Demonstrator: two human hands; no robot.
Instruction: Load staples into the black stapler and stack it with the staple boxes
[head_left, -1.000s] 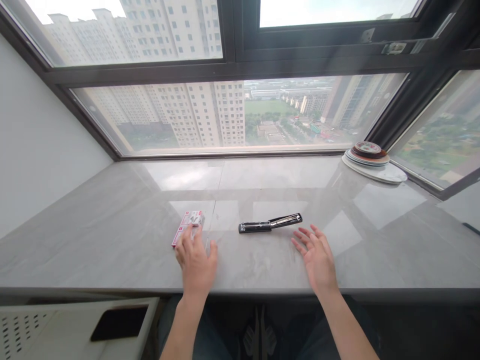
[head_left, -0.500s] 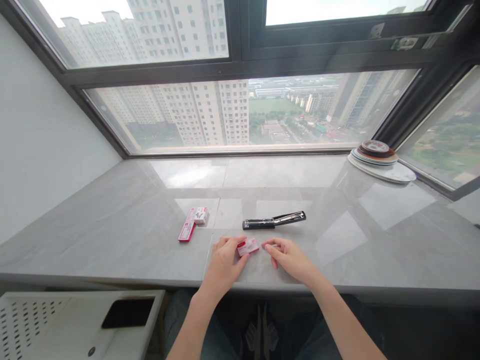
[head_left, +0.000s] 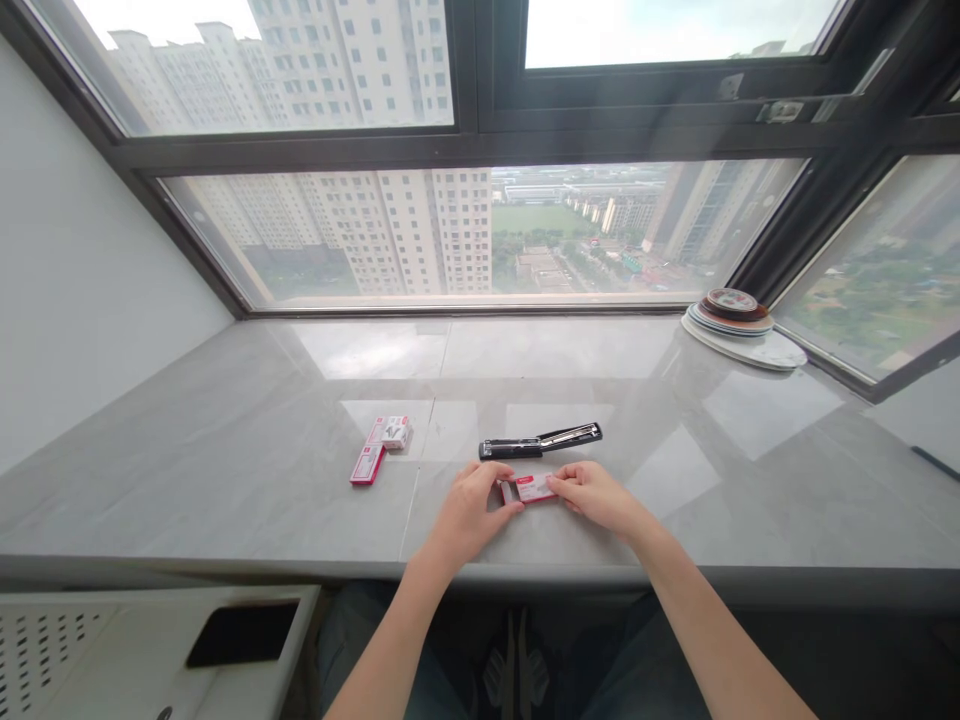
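Both hands hold a small red-and-white staple box point(head_left: 535, 487) just above or on the counter. My left hand point(head_left: 474, 505) is closed on its left end, where a grey inner part shows beside the printed sleeve. My right hand point(head_left: 590, 492) pinches the sleeve's right end between thumb and fingers. Just beyond them lies a black stapler point(head_left: 511, 448), swung open, its metal channel facing up. To the left, red-and-white boxes point(head_left: 367, 465) lie flat together, and a smaller white box point(head_left: 396, 432) sits against them.
A stack of plates point(head_left: 742, 350) stands at the back right corner by the window. The glossy grey counter point(head_left: 225, 450) ends in a front edge near my forearms. At lower left is a white perforated unit point(head_left: 112, 640). A dark thin object point(head_left: 934, 462) shows at far right.
My right hand has moved in and taken the box's right end. The box has slid partly open, a grey inner part now showing at the left. The view has shifted slightly.
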